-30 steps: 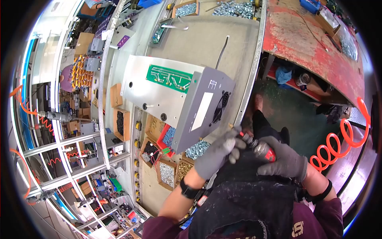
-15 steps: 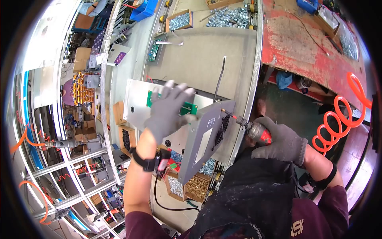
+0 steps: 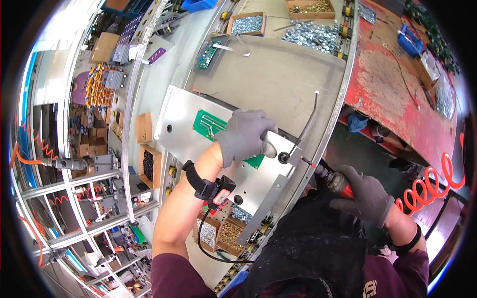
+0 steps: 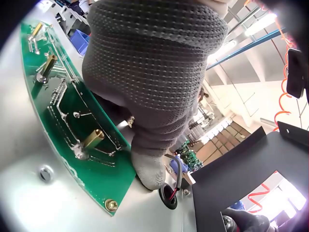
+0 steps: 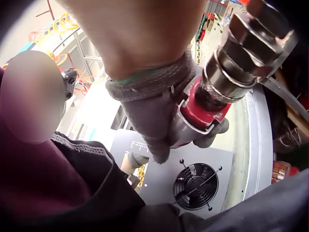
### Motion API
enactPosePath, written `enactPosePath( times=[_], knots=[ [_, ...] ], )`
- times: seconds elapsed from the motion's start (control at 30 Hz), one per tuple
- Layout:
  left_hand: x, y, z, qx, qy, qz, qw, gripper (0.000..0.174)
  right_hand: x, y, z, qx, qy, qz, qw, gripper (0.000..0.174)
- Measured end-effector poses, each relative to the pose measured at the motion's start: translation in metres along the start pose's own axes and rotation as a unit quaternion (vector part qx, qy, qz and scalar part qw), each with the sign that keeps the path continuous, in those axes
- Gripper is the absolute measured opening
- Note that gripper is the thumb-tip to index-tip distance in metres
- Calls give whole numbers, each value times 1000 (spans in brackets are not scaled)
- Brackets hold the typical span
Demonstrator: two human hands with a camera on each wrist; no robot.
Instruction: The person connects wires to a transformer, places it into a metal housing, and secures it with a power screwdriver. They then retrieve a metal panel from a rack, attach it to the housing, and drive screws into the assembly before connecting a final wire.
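Observation:
My gloved left hand (image 3: 246,135) grips the edge of a bent sheet-metal chassis (image 3: 181,111), thumb on the silver panel, fingers over the edge. Beside it, a green circuit board (image 4: 63,118) with brass standoffs (image 4: 94,138) is fixed to the panel. A black grommet (image 4: 168,195) with a cable through it lies near the thumb. My gloved right hand (image 3: 367,194) holds a red-bodied air screwdriver (image 3: 340,185), its bit pointing at the chassis's grey side plate (image 3: 268,203). A black fan (image 5: 196,186) shows on that plate in the right wrist view.
Boxes of brass fasteners (image 3: 230,234) and silver screws (image 3: 247,24) stand on the bench. A loose heap of metal hardware (image 3: 313,36) lies at the back. A red worn table (image 3: 382,74) is on the right, and a coiled orange air hose (image 3: 422,188) hangs below it.
My left hand left the screwdriver's tip, passed over the board and now grips the chassis edge. The chassis has turned, its grey side now seen edge-on. My right hand keeps the screwdriver beside it.

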State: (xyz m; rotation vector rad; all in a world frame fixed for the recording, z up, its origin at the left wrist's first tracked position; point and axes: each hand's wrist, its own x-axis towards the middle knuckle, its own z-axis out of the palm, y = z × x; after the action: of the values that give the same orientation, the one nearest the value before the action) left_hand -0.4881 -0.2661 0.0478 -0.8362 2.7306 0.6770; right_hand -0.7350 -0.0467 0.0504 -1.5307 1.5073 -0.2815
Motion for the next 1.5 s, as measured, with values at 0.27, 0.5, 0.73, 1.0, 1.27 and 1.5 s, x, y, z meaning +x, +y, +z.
enactPosePath(
  times=[0.27,0.5,0.73,1.0,1.27,1.5],
  knots=[
    [-60,-12,-17,-11,318,-112,941,48,31,38,-49,-144,21,-60,988,67],
    [-266,-128,137,-303,490,-587,569,31,148,226,-103,-455,90,-60,884,25],
    [-251,-103,280,-239,272,-700,615,33,166,258,-141,-391,143,-74,906,27],
    [-207,-113,253,-245,184,-776,551,33,209,272,-134,-214,256,278,901,72],
    [-242,-83,271,-376,424,-716,408,30,241,206,-164,97,208,109,967,11],
    [-261,-38,220,-681,629,-330,179,25,231,-48,-204,402,249,-116,873,53]
  ],
)
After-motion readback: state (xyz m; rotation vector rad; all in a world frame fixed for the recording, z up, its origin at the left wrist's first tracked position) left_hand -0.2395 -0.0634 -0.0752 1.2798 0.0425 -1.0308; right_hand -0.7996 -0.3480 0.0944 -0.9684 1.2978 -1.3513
